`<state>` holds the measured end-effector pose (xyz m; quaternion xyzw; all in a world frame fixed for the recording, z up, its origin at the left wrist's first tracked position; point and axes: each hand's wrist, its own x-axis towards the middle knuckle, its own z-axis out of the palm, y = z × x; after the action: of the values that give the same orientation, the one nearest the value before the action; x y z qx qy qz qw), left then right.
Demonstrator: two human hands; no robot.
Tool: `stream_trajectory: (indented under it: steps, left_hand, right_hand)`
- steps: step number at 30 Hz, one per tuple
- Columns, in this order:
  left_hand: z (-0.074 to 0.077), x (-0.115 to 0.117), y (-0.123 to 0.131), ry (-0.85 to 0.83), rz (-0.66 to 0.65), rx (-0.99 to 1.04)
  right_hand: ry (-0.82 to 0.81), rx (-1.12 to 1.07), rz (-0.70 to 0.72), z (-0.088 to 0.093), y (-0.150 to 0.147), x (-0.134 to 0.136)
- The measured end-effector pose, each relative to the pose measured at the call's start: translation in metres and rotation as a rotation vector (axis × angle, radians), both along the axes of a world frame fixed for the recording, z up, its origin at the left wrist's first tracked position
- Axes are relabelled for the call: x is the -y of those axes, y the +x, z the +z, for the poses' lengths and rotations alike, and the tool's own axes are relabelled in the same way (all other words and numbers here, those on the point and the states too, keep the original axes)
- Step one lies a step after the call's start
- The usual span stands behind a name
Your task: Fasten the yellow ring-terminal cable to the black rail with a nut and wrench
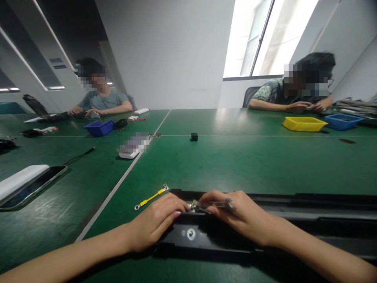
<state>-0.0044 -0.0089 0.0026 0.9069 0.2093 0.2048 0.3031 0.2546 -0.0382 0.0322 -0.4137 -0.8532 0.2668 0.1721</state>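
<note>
A long black metal housing (pixel 212 234) lies across the front of the table, with a bolt in a round bright patch (pixel 191 234) on its near face. In its channel sits a small metal fastener (pixel 193 206) with a bit of yellow beside it. My left hand (pixel 159 214) has its fingers closed together at the fastener's left side; what lies between the fingertips is hidden. My right hand (pixel 235 210) grips a wrench (pixel 218 204), one end at the fastener and the open jaw toward my knuckles. A yellow cable with ring terminals (pixel 151 197) rests left of the housing.
A small black block (pixel 194 136) stands mid-table. To the left are a white device (pixel 132 147) and a phone (pixel 37 186). Blue (pixel 98 127) and yellow (pixel 303 124) bins stand farther back. Two people (pixel 101 94) sit across the table, hands on small items.
</note>
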Motion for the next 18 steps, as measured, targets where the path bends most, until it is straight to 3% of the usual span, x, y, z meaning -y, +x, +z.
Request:
stream_trajectory:
  steps: [18]
  left_hand:
    - [-0.0025,-0.001,0.0,-0.012,-0.013,-0.005]
  right_hand:
    - [-0.058,-0.018,-0.026,0.0029,-0.0017,-0.0023]
